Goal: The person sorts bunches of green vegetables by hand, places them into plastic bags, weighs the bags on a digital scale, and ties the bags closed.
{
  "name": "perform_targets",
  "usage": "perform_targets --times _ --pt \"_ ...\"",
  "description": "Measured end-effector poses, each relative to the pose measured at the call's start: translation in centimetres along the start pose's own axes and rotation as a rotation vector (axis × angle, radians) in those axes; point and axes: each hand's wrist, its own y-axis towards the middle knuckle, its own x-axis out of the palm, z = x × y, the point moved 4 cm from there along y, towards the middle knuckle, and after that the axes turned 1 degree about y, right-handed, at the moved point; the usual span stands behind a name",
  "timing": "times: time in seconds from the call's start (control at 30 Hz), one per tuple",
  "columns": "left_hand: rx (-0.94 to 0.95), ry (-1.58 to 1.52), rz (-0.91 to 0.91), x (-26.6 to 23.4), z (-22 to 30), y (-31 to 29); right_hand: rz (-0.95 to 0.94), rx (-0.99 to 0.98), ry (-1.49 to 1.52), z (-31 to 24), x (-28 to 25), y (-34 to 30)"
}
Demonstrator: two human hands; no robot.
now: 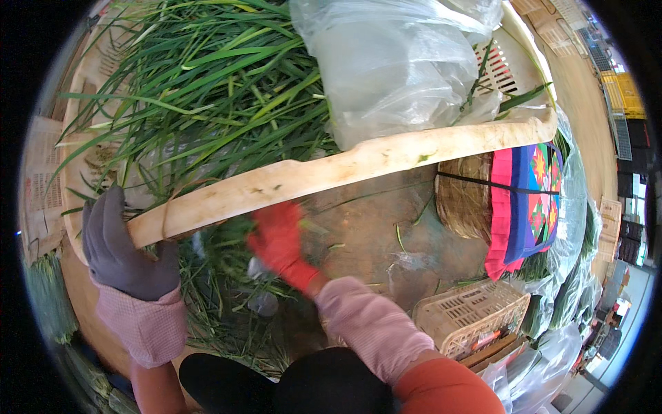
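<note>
This looks like a work hall for leafy vegetables: a large crate [386, 156] holds long green leaves [227, 86], with bundled greens [50, 297] and a smaller crate [476, 308] near it.

Green leaves [227, 90], cream crate [345, 168], pink cuffs [141, 319]

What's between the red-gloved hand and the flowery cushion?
In the head view, going from the red-gloved right hand: brownish floor with a few loose green leaves, then a brown base strapped to the patchwork cushion.
</note>
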Motion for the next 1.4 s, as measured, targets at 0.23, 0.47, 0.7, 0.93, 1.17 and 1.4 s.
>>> perform_targets --times 0.23,0.47,0.7,0.93,1.17,1.4 --pt "0.050 0.001 0.025 -0.4 -0.3 -0.3 -0.275 0.005 0.260 -5.0 -2.7 -1.1" --pt "0.041 -0.020 0.084 0.2 0.3 -0.1 0.189 0.302 0.012 22.8 -22.8 0.0" --pt "0.036 -0.010 0.025 0.5 -0.8 -0.6 0.062 0.146 -0.263 23.9 -31.6 -0.5" --pt "0.034 -0.056 -0.013 0.5 0.0 -0.2 0.134 0.341 -0.385 32.1 -31.2 -3.0" --pt "-0.010 -0.012 0.050 0.8 0.1 -0.3 0.335 0.593 -0.828 29.4 -23.3 2.1" --pt "-0.009 -0.026 0.087 0.9 -0.7 -0.6 -0.178 -0.074 -0.108 3.2 -2.4 -8.6"
